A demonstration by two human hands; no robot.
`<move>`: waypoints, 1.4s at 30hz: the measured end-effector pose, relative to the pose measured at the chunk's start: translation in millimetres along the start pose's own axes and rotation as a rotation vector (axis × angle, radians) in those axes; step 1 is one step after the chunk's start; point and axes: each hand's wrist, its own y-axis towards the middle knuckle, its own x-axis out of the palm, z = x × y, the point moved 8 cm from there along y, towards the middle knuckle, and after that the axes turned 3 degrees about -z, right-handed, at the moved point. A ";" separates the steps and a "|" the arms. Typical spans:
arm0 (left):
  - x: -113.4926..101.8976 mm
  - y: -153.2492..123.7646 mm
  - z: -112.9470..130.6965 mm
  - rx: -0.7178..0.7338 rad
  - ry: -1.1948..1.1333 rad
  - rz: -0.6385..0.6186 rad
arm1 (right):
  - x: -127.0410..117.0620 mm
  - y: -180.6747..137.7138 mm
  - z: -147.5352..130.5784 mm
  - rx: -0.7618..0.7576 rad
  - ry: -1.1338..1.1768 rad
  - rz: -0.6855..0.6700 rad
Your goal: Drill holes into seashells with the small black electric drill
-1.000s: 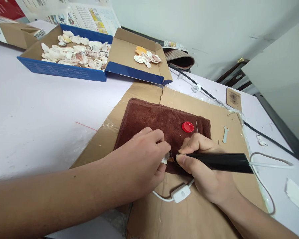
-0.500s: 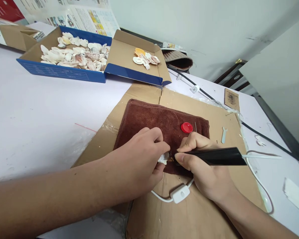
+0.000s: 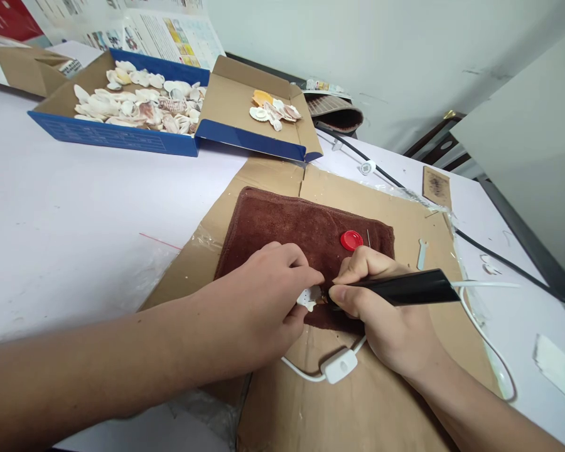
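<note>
My left hand (image 3: 270, 301) pinches a small white shell (image 3: 309, 297) over a folded brown cloth (image 3: 277, 220). A few dark dots mark the part of the shell that shows; the rest lies behind my fingers. In my right hand (image 3: 388, 326) is a black pen-shaped electric drill (image 3: 407, 289), closed between thumb and fingers. Its brassy tip meets or nearly meets the shell's right edge; contact is too small to tell. A white cable runs from the drill's back end.
A white inline switch (image 3: 339, 365) lies on the cardboard sheet (image 3: 282, 408). On the cloth sits a red cap (image 3: 351, 240) beside a thin metal pin. A small wrench (image 3: 422, 254) lies to the right. Behind, a blue box (image 3: 117, 139) holds many shells, with several more on its lid.
The drill's back end has tilted slightly upward and shifted left. A little more of the shell's dotted face shows. Both hands keep their hold.
</note>
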 end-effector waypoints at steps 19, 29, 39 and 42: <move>1.1 0.6 3.0 0.012 0.010 -0.012 | -2.2 -0.3 6.5 0.021 0.032 0.012; 1.5 1.5 2.4 0.016 0.040 0.019 | 2.5 5.1 7.2 0.057 0.070 -0.023; -1.8 1.5 4.0 0.000 0.174 0.072 | -38.0 -20.0 9.3 -0.117 0.219 0.253; -6.6 0.4 1.8 0.000 0.205 0.122 | -38.6 -28.5 0.7 -0.195 -0.050 0.263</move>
